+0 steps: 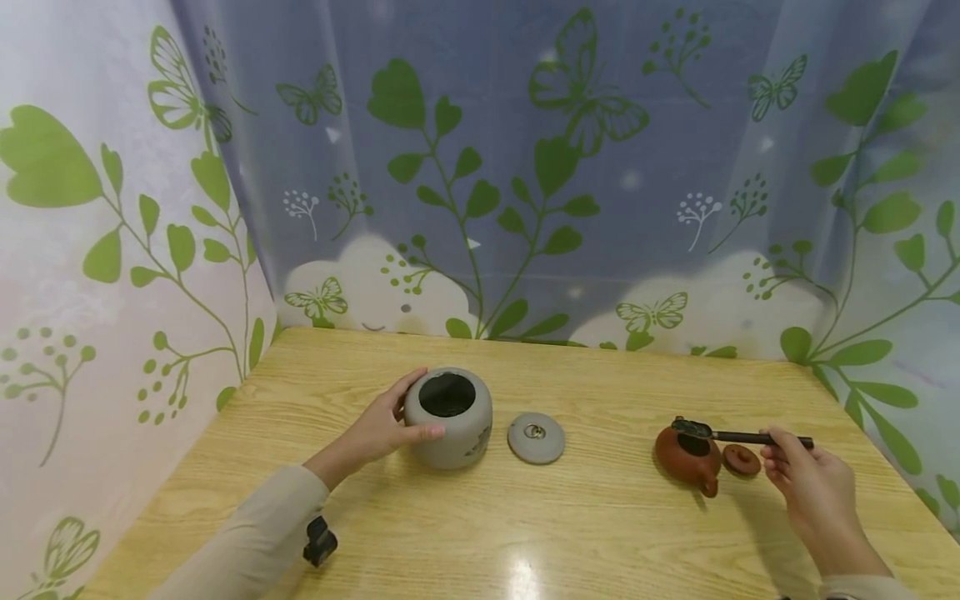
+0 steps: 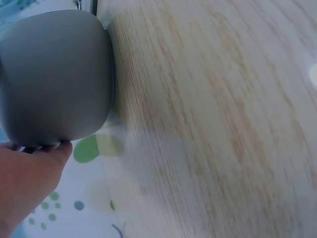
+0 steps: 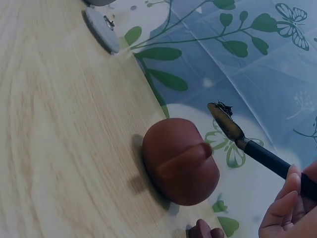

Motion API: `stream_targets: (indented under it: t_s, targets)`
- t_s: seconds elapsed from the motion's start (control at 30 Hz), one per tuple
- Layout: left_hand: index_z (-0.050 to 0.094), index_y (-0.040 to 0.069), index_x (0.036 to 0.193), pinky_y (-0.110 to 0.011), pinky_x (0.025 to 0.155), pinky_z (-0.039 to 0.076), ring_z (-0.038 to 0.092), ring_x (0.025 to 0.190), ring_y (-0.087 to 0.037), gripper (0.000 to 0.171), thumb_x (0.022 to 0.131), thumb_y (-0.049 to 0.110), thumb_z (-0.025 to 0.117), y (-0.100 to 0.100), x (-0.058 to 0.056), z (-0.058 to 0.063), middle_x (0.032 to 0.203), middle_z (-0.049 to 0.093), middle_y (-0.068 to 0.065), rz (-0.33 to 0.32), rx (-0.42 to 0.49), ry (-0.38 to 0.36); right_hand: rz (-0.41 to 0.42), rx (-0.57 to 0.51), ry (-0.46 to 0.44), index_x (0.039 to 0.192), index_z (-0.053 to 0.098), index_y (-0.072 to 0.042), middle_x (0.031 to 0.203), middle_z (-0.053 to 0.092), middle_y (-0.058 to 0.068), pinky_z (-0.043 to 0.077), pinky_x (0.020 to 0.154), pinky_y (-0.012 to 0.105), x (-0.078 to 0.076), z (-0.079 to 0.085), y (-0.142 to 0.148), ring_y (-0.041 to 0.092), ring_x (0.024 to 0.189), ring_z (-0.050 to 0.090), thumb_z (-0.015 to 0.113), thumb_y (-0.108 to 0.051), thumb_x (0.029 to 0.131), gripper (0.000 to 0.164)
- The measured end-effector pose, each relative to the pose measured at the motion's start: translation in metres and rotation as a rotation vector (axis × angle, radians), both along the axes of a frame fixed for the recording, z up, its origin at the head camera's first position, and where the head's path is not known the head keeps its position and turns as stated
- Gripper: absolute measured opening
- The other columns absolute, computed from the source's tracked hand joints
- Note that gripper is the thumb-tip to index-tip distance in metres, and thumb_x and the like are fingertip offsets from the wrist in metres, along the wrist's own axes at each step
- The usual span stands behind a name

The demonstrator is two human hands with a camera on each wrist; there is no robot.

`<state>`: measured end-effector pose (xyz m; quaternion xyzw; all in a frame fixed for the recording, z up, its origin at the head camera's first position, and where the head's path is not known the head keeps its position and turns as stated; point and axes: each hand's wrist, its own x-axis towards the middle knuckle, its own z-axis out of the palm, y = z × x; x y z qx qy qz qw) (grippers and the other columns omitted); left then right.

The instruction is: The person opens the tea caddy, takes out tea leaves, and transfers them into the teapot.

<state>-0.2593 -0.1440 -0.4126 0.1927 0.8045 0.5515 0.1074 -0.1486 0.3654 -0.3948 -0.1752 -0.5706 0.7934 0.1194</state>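
Observation:
A grey ceramic jar (image 1: 462,443), its top uncovered and its inside dark, stands on the wooden table. My left hand (image 1: 372,429) grips its left side, thumb at the front and fingers around the back; fingertips (image 2: 63,151) press on its wall in the left wrist view. At the right, my right hand (image 1: 821,487) holds a tea scoop (image 1: 742,437) by its dark handle. Dark tea leaves (image 3: 225,108) lie on the scoop's head, which is over the opening of a reddish-brown clay teapot (image 1: 675,462). The right wrist view has the scoop's head raised above the teapot (image 3: 183,163).
The jar's grey lid (image 1: 547,450), with a ring on top, lies to the right of the jar. Beside the teapot rests its small brown lid (image 1: 741,460). A patterned curtain (image 1: 495,167) closes off the table's back and sides. A small black device (image 1: 320,542) shows by the left sleeve.

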Motion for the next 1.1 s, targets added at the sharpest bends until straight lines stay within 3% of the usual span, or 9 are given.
stream_targets:
  t_s: [0.3, 0.67, 0.9, 1.1]
  targets:
    - [0.019, 0.018, 0.154, -0.052, 0.110, 0.032, 0.027, 0.142, -0.032, 0.096, 0.080, 0.029, 0.079, 0.000, 0.001, 0.001, 0.158, 0.019, -0.009, -0.007, 0.000, -0.001, -0.107, 0.133, -0.071, 0.069, 0.075, -0.015, 0.064, 0.066, -0.002, 0.052, 0.053, 0.017, 0.002, -0.006, 0.008, 0.006, 0.057, 0.060, 0.071, -0.025, 0.088, 0.021]
    - [0.019, 0.017, 0.154, -0.053, 0.109, 0.033, 0.029, 0.141, -0.034, 0.097, 0.080, 0.030, 0.080, 0.000, 0.001, 0.000, 0.158, 0.020, -0.010, -0.008, 0.000, 0.008, -0.113, 0.294, -0.135, 0.067, 0.073, -0.017, 0.062, 0.065, -0.007, 0.051, 0.056, 0.016, 0.004, -0.006, 0.014, 0.005, 0.058, 0.059, 0.069, -0.030, 0.089, 0.025]
    - [0.019, 0.019, 0.154, -0.052, 0.110, 0.031, 0.027, 0.142, -0.032, 0.096, 0.080, 0.030, 0.079, -0.001, 0.001, 0.000, 0.158, 0.019, -0.008, -0.011, 0.004, 0.003, -0.115, 0.683, -0.212, 0.067, 0.071, -0.023, 0.059, 0.063, -0.017, 0.049, 0.056, 0.016, 0.002, 0.002, 0.010, 0.002, 0.058, 0.058, 0.063, -0.043, 0.091, 0.033]
    - [0.018, 0.020, 0.154, -0.053, 0.111, 0.031, 0.026, 0.143, -0.032, 0.097, 0.080, 0.030, 0.080, 0.000, 0.001, 0.000, 0.158, 0.018, -0.007, -0.012, 0.013, -0.006, -0.092, 1.086, -0.082, 0.084, 0.074, -0.004, 0.061, 0.064, -0.013, 0.044, 0.050, 0.022, 0.000, 0.009, 0.004, -0.002, 0.057, 0.054, 0.057, -0.039, 0.095, 0.041]
